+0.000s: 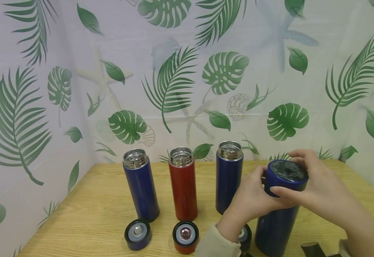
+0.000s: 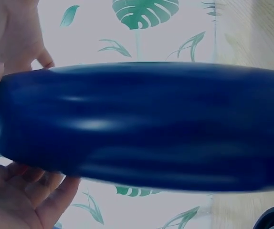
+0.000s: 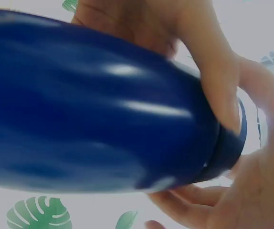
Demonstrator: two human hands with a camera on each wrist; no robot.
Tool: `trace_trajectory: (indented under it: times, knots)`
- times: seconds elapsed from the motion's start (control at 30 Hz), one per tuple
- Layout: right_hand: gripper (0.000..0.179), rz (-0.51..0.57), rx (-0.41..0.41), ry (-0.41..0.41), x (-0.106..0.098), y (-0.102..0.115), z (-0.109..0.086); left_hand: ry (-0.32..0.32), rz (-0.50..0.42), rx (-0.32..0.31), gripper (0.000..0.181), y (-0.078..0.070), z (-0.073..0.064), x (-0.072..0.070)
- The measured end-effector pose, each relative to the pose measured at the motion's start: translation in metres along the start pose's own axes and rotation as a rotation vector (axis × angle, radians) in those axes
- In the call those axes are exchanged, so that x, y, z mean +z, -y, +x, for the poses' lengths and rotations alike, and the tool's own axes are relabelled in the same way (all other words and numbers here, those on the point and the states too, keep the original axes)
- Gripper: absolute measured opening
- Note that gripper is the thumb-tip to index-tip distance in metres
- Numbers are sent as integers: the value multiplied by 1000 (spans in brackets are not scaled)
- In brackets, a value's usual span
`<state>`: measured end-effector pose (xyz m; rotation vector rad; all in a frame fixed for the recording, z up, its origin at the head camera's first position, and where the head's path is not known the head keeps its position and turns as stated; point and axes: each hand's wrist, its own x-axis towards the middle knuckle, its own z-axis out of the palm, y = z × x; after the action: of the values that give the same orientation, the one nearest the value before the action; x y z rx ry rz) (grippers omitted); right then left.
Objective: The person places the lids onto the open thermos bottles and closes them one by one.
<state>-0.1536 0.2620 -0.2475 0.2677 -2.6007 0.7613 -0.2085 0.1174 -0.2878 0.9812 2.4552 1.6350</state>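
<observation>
**Fourth flask: lid in both hands**

Left of the fingers: three open steel-mouthed flasks, blue (image 1: 141, 185), red (image 1: 183, 185), blue (image 1: 228, 176), lids off. Left hand (image 1: 249, 198) steadies the dark blue metal flask (image 1: 275, 230); right hand (image 1: 315, 185) curls around its blue round lid (image 1: 286, 177), still seated.

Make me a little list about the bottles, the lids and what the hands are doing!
Held: tall dark blue metal flask, upright on the wooden table
Left hand: grips the flask's body
Right hand: grips its round blue lid
Open flasks: blue, red, blue
Loose lids: blue, red, one partly hidden
</observation>
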Motion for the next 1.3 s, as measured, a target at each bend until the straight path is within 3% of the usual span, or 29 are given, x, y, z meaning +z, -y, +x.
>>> trace_trajectory:
  times: [0.17, 0.4, 0.7, 1.0, 1.3]
  knots:
    - [94, -19, 22, 97, -2, -7, -1, 91, -30, 31, 59, 3, 1, -6]
    - [92, -25, 17, 139, -2, -7, 0, 178, -35, 61, 67, 6, 2, -11]
    - [100, 1, 104, 145, -2, -5, 3, 151, 166, -9, 67, 2, 0, -21]
    - [96, 4, 105, 73, 2, -12, 8, 129, 208, -46, 65, -1, -1, -24]
    - [93, 73, 159, -24, 8, -27, 18, 116, 245, -84, 62, 1, 1, -23]
